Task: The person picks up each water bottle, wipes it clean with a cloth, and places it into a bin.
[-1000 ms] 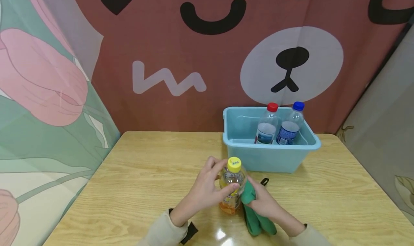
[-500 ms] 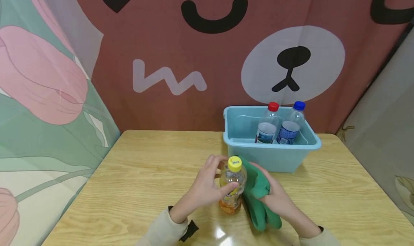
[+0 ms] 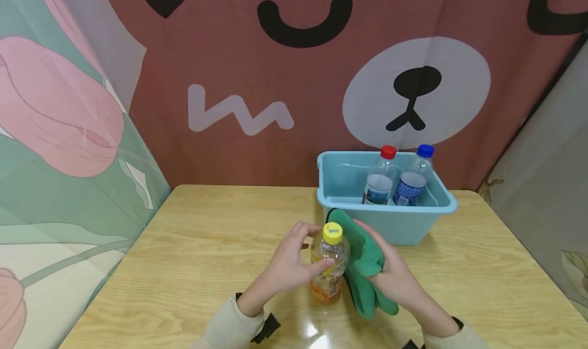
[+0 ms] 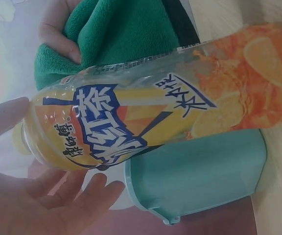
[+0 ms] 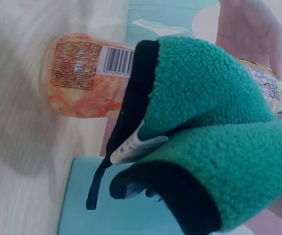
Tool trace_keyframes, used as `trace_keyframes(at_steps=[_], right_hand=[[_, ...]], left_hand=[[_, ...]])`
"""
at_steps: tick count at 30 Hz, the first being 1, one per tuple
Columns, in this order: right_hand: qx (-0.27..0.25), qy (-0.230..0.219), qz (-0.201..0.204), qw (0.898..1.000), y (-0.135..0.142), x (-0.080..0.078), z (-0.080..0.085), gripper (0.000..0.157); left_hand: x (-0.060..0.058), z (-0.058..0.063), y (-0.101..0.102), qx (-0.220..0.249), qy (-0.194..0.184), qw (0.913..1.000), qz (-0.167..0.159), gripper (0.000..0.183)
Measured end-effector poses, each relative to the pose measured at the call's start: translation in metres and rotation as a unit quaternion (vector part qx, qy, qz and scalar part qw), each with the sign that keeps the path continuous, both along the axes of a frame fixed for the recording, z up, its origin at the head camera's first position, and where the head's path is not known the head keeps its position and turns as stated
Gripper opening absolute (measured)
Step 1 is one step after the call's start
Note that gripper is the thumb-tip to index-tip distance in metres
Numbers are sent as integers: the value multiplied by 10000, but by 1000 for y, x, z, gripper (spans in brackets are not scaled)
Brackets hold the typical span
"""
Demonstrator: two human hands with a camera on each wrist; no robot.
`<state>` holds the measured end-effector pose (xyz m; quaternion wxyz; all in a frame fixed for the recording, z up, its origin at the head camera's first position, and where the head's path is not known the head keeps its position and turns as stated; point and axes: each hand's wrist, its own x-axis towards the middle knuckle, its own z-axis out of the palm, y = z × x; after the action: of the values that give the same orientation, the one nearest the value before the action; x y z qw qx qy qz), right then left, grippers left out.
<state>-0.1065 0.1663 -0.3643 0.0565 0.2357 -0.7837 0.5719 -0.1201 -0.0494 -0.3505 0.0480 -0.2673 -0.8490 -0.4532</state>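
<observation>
An iced tea bottle (image 3: 328, 285) with a yellow cap (image 3: 333, 233) stands upright on the wooden table. My left hand (image 3: 288, 264) holds its upper part, thumb in front and fingers behind; the left wrist view shows the yellow and orange label up close. In my right hand (image 3: 394, 276) is a folded green towel (image 3: 363, 259) with a dark edge, gripped and laid against the bottle's right side. A black hanging loop (image 5: 96, 188) and a white tag (image 5: 131, 147) on the towel show in the right wrist view. The towel hides some of the right fingers.
Behind the towel stands a light blue plastic bin (image 3: 381, 226). Two bottles lean inside it, one red-capped (image 3: 379, 185), one blue-capped (image 3: 410, 185). A bear-print curtain (image 3: 257, 155) hangs behind the table (image 3: 206, 237).
My right hand has lifted the green towel from low beside the bottle and spread it up along the bottle's right side. The left hand and bottle have barely moved.
</observation>
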Motion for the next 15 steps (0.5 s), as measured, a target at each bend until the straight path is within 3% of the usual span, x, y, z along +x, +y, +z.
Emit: trace_keyframes(at_steps=[10,15], right_hand=[[68,-184,60,9998,-9,0,2,84],[265,-353,104,9990,-11,-3,-1,84]], left_hand=[[1,-4,-5,-39,214,9998,-14,53],[0,-3,-4,173,84,9997,-143,54]])
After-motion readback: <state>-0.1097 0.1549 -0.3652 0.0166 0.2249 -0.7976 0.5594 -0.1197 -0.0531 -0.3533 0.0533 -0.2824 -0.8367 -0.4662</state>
